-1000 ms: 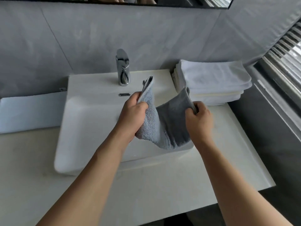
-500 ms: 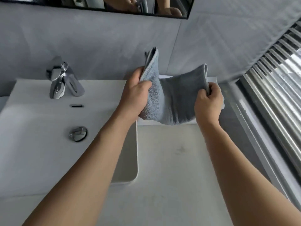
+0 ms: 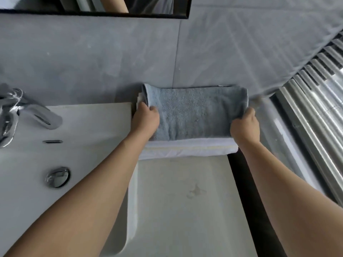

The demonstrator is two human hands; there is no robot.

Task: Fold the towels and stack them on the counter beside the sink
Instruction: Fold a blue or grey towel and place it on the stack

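A folded grey-blue towel (image 3: pixel 194 112) lies flat on top of a stack of folded white towels (image 3: pixel 187 148), against the wall on the counter (image 3: pixel 181 201) to the right of the sink (image 3: pixel 37 154). My left hand (image 3: pixel 146 118) grips the towel's left edge, thumb on top. At the towel's right edge, my right hand (image 3: pixel 245 124) holds it with fingers curled under the fabric. The white stack shows only along its front and left edges.
A chrome faucet (image 3: pixel 24 115) and drain plug (image 3: pixel 58 176) are in the basin at left. A mirror edge (image 3: pixel 92 13) runs along the top. Window blinds (image 3: pixel 315 112) stand at right past the counter's dark edge. A faint stain marks the counter.
The grey-blue towel was held up, sagging between my hands, over the sink. It moved right and now lies flat, stretched out on the white stack. The view shifted right too.
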